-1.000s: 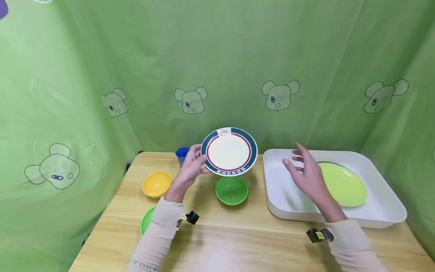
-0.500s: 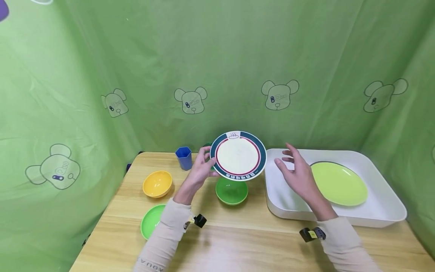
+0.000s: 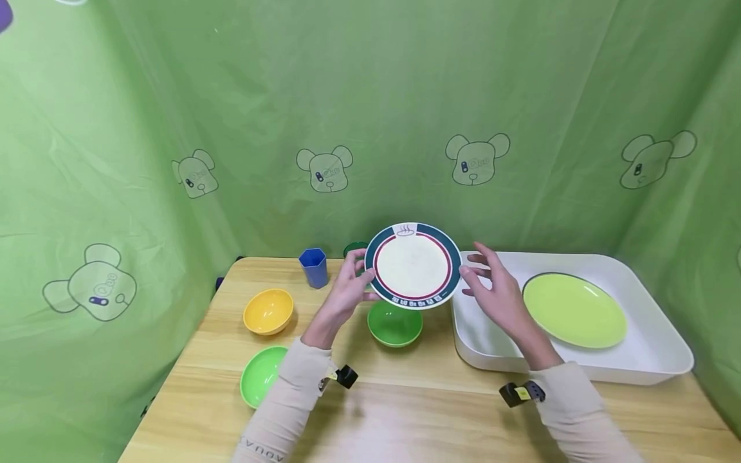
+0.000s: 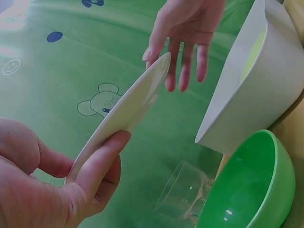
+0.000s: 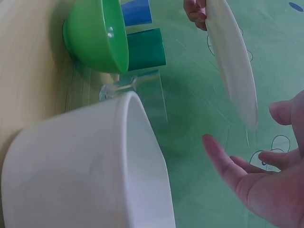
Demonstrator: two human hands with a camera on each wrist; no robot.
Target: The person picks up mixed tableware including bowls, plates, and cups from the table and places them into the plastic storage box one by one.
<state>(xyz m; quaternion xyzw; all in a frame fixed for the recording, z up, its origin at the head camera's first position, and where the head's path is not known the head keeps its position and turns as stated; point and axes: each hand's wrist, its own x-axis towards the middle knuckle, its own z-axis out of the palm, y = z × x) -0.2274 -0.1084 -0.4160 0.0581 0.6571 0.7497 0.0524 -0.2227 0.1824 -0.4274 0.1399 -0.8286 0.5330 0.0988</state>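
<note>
A white plate (image 3: 413, 267) with a dark teal rim and a red ring is held in the air, tilted toward the head camera. My left hand (image 3: 345, 283) pinches its left edge, thumb on the upper face and fingers beneath. My right hand (image 3: 496, 292) reaches to the plate's right edge. In the right wrist view its fingers (image 5: 228, 171) and thumb are spread apart, with the plate's edge close to the gap between them. Under the plate a green bowl (image 3: 395, 326) stands on the table, partly covered by it.
A white bin (image 3: 648, 373) holding a lime-green plate (image 3: 573, 312) stands at the right. On the left are a yellow bowl (image 3: 268, 312), a light green bowl (image 3: 260, 376) and a blue cup (image 3: 314, 267). A dark green cup (image 5: 146, 50) and a clear glass (image 5: 152, 97) stand behind the middle bowl.
My left hand has carried the plate to the right. My right hand has moved left, closing the gap to the plate's right edge. The blue cup is now in full view.
</note>
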